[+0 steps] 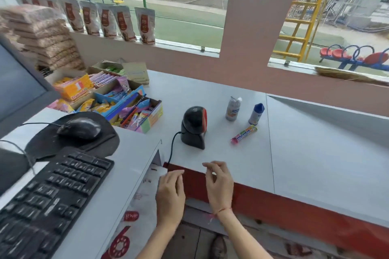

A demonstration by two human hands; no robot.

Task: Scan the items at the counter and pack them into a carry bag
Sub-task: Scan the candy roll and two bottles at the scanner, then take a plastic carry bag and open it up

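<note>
Three items stand on the white counter (294,153) beyond the scanner (194,127): a grey pouch-like can (233,109), a small bottle with a blue cap (256,114), and a Mentos roll (244,134) lying on its side. A white carry bag with red print (143,206) hangs below the desk edge on the left. My left hand (170,193) lies with fingers extended against the bag's upper right edge; the thumb is hidden, so a grip cannot be told. My right hand (219,183) hovers over the counter's front edge, fingers loosely curled and apart, holding nothing.
A keyboard (48,200), a mouse (80,127) on its pad and a monitor (19,90) fill the desk at left. Boxes of sweets (126,107) sit behind the mouse. The scanner's cable (171,149) runs to the counter's front edge. A red panel (294,210) faces the counter.
</note>
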